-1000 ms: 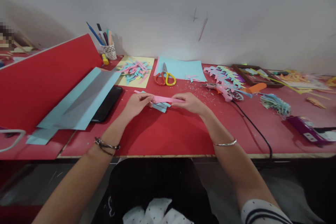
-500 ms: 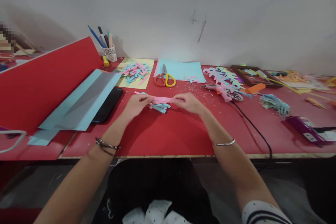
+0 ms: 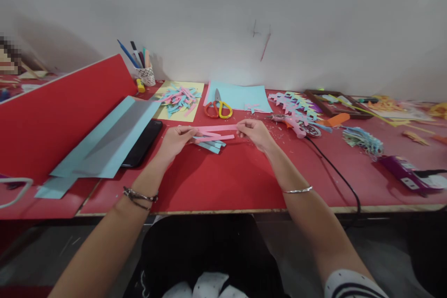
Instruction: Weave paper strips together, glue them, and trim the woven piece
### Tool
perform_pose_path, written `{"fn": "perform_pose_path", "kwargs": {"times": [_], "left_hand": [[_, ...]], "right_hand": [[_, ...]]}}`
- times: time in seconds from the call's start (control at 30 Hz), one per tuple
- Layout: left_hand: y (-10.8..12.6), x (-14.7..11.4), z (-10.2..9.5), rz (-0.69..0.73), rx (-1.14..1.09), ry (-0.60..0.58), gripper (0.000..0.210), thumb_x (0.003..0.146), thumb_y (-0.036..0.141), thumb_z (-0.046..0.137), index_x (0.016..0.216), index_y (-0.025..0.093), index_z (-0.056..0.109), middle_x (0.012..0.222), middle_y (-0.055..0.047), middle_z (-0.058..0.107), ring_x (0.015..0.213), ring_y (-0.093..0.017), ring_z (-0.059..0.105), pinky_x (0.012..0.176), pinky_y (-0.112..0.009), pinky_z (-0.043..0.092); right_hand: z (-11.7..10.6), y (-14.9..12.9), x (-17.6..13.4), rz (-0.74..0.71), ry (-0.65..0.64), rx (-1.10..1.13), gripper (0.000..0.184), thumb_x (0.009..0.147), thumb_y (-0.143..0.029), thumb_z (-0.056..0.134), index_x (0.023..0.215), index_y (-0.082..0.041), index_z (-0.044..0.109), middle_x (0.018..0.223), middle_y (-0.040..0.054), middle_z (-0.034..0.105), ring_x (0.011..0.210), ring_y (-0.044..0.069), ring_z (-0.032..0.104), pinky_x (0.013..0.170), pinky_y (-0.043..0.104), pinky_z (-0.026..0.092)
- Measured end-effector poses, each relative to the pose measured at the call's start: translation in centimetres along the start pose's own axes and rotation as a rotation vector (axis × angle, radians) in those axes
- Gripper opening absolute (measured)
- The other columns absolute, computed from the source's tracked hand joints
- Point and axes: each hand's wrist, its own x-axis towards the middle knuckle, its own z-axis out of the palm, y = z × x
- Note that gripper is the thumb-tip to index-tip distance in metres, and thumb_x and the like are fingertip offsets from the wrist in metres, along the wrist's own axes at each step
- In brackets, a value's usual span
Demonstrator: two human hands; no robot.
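Several pink paper strips (image 3: 218, 128) stretch out from my left hand (image 3: 177, 139), which pinches them at their left ends. The far end of the topmost strip meets the fingertips of my right hand (image 3: 254, 131), closed in a pinch. Two other pink strips fan out below it, their right ends loose. Under them, blue paper strips (image 3: 212, 145) lie on the red table. Behind my hands rest scissors (image 3: 219, 108) with one red and one yellow handle, and a heap of cut pink and blue paper pieces (image 3: 179, 98) on a yellow sheet.
A pink glue gun (image 3: 291, 123) with a black cord lies right of my hands, near fringed paper strips (image 3: 296, 104). At left are a black phone (image 3: 143, 144), blue sheets (image 3: 104, 137), a slanted red board (image 3: 70, 107) and a pen cup (image 3: 145, 75). A purple device (image 3: 405, 174) sits far right.
The pink strips, held together before, are now fanned apart. My right hand has shifted slightly outward and keeps only the top strip's end, while the lower ones hang free.
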Motion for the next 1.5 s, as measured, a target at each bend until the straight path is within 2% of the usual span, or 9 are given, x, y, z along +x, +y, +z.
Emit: {"fn": "perform_pose_path", "kwargs": {"times": [0.2, 0.5, 0.73, 0.9, 1.2, 1.33, 1.4, 1.5], "left_hand": [[0.2, 0.0, 0.0, -0.006, 0.016, 0.012, 0.016, 0.066, 0.028, 0.063, 0.070, 0.014, 0.069, 0.073, -0.004, 0.071, 0.053, -0.011, 0.060, 0.059, -0.022, 0.049], [-0.3, 0.3, -0.3, 0.021, 0.008, 0.048, 0.031, 0.061, 0.042, 0.065, 0.072, 0.013, 0.069, 0.074, -0.006, 0.070, 0.048, -0.009, 0.053, 0.053, -0.022, 0.046], [-0.1, 0.2, -0.2, 0.011, -0.028, 0.079, 0.029, 0.061, 0.041, 0.064, 0.068, 0.013, 0.067, 0.071, -0.005, 0.070, 0.043, -0.006, 0.048, 0.052, -0.021, 0.045], [-0.1, 0.2, -0.3, 0.016, -0.063, 0.071, 0.024, 0.061, 0.037, 0.064, 0.065, 0.013, 0.066, 0.067, -0.003, 0.069, 0.044, -0.006, 0.048, 0.052, -0.020, 0.045], [0.2, 0.0, -0.1, 0.046, -0.073, 0.108, 0.019, 0.063, 0.032, 0.060, 0.063, 0.014, 0.063, 0.066, -0.003, 0.068, 0.042, -0.006, 0.046, 0.048, -0.020, 0.043], [0.4, 0.1, -0.2, 0.005, 0.015, 0.140, 0.021, 0.065, 0.032, 0.056, 0.068, 0.013, 0.063, 0.068, -0.004, 0.067, 0.045, -0.008, 0.049, 0.052, -0.023, 0.045], [0.4, 0.2, -0.4, 0.059, 0.128, 0.162, 0.026, 0.065, 0.034, 0.055, 0.078, 0.012, 0.063, 0.074, -0.005, 0.067, 0.054, -0.012, 0.054, 0.058, -0.026, 0.046], [0.8, 0.2, -0.6, 0.314, 0.353, 0.236, 0.038, 0.068, 0.039, 0.051, 0.094, 0.012, 0.060, 0.091, -0.009, 0.065, 0.079, -0.019, 0.058, 0.074, -0.032, 0.045]], "right_hand": [[0.3, -0.1, 0.0, 0.097, 0.098, 0.165, 0.010, 0.062, -0.019, 0.064, 0.057, -0.016, 0.056, 0.053, -0.0021, 0.059, 0.049, 0.007, 0.054, 0.059, 0.022, 0.049], [0.0, -0.6, -0.1, 0.138, 0.103, 0.235, 0.009, 0.072, -0.015, 0.058, 0.063, -0.016, 0.061, 0.057, 0.0003, 0.064, 0.053, 0.008, 0.060, 0.066, 0.025, 0.052], [0.2, -0.7, 0.0, 0.060, 0.137, 0.201, 0.006, 0.069, -0.019, 0.062, 0.064, -0.016, 0.061, 0.055, -0.0002, 0.064, 0.052, 0.011, 0.061, 0.066, 0.028, 0.052], [0.1, -0.6, 0.0, -0.003, 0.062, 0.149, 0.012, 0.069, -0.027, 0.060, 0.068, -0.015, 0.059, 0.057, 0.0000, 0.065, 0.054, 0.013, 0.063, 0.068, 0.029, 0.049], [0.1, -0.6, -0.1, -0.217, 0.091, -0.160, 0.014, 0.075, -0.023, 0.046, 0.066, -0.017, 0.054, 0.057, -0.0002, 0.064, 0.052, 0.015, 0.064, 0.055, 0.022, 0.044], [0.1, -0.7, -0.4, -0.295, 0.082, -0.272, 0.016, 0.076, -0.023, 0.045, 0.066, -0.017, 0.055, 0.059, -0.0009, 0.064, 0.052, 0.014, 0.065, 0.054, 0.021, 0.043], [0.2, -1.0, -0.6, -0.314, 0.094, -0.295, 0.017, 0.077, -0.023, 0.044, 0.066, -0.017, 0.055, 0.059, -0.0010, 0.064, 0.051, 0.014, 0.065, 0.053, 0.020, 0.043], [0.2, -1.8, -0.9, -0.338, 0.051, -0.309, 0.018, 0.078, -0.023, 0.044, 0.066, -0.017, 0.055, 0.060, -0.0012, 0.064, 0.050, 0.013, 0.064, 0.053, 0.020, 0.043]]}}
